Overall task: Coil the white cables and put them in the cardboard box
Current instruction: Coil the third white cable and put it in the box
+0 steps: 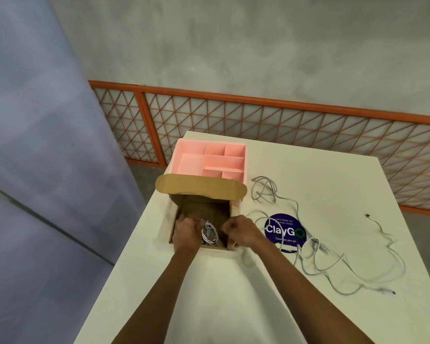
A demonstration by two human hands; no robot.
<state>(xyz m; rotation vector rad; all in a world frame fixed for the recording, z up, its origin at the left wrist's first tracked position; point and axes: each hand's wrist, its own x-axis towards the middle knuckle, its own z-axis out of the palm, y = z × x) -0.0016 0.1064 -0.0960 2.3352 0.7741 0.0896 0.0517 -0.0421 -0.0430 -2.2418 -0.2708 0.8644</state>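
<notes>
An open cardboard box (pixel 217 207) stands on the white table (pixel 233 281), its lid flap tilted back. A coiled white cable (pixel 209 234) lies inside, near the front wall. My left hand (pixel 187 232) reaches into the box's left side, fingers closed on the coil's top. Over the box's front right corner is my right hand (pixel 241 230), fingers curled; whether it pinches the cable I cannot tell. Several loose white cables (pixel 315 249) sprawl tangled on the table to the right of the box.
A pink divided tray (pixel 186 160) stands just behind the box. A round blue sticker (pixel 284 230) lies under the loose cables. An orange-framed lattice fence (pixel 258 120) runs behind the table. The table's left edge falls off close to the box.
</notes>
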